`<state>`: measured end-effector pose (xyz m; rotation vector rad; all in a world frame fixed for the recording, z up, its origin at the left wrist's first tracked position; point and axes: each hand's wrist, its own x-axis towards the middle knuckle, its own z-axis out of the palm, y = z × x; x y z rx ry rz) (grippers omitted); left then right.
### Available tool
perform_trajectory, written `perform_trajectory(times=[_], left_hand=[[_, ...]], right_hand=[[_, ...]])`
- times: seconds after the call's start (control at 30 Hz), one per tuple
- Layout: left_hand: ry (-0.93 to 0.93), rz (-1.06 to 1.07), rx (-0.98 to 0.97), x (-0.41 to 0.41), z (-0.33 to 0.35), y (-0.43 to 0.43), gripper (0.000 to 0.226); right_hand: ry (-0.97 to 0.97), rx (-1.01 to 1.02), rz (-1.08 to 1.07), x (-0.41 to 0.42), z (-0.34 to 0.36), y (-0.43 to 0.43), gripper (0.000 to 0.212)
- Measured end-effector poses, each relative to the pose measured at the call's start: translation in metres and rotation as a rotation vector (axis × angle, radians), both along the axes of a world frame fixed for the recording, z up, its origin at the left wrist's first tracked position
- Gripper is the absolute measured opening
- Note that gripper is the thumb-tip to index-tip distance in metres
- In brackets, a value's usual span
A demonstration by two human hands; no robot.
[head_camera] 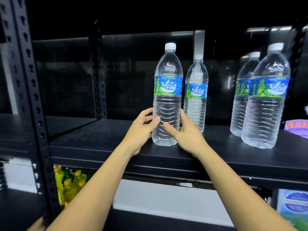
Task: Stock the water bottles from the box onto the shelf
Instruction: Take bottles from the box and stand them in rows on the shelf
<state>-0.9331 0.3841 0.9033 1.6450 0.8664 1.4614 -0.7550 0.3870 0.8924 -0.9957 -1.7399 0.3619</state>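
Your left hand [141,129] and right hand [185,132] are both clamped on the lower, ribbed part of the front bottle [167,97]. The thumbs lie on its near face and the fingers curl round either side.

The front bottle stands upright on the black shelf [100,144], its base close to the front edge. Its white cap is on and its blue-and-green label faces you.

The second bottle [196,90] stands upright just behind the front bottle and to its right, with the same label. You cannot tell whether the two touch.

Well apart to the right, the near right bottle [266,100] stands upright near the shelf edge. The far right bottle [240,100] stands behind it and is partly covered by it.

A purple tag [296,126] with red digits is cut off at the far right of the shelf.

A perforated black post [31,90] runs up the left side.

On the level below, at left, is a cluster of yellow drink bottles [70,184]. At lower right is a blurred blue-and-white pack [293,205].
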Motion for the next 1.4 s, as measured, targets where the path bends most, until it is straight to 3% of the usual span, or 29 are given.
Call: perform_trajectory(times=[0.33,0.5,0.67,0.77,0.93,1.4], left_hand=[[0.186,-0.111,0.061,0.029,0.009,-0.012,0.054],[0.226,-0.181,0.077,0.05,0.012,-0.013,0.06],[0.247,-0.209,0.1,0.067,0.012,-0.012,0.061],[0.264,-0.204,0.11,0.074,0.013,-0.01,0.06],[0.295,-0.179,0.111,0.077,0.015,-0.004,0.06],[0.431,-0.037,0.16,0.084,0.02,0.024,0.06]], right_hand=[[-0.046,-0.041,0.031,0.06,0.008,-0.027,0.064],[-0.071,-0.055,0.02,0.09,0.012,-0.041,0.078],[-0.091,-0.068,0.021,0.109,0.016,-0.05,0.074],[-0.098,-0.069,0.017,0.115,0.016,-0.047,0.069],[-0.109,-0.076,0.002,0.118,0.018,-0.038,0.089],[-0.172,-0.126,-0.095,0.119,0.017,0.008,0.093]])
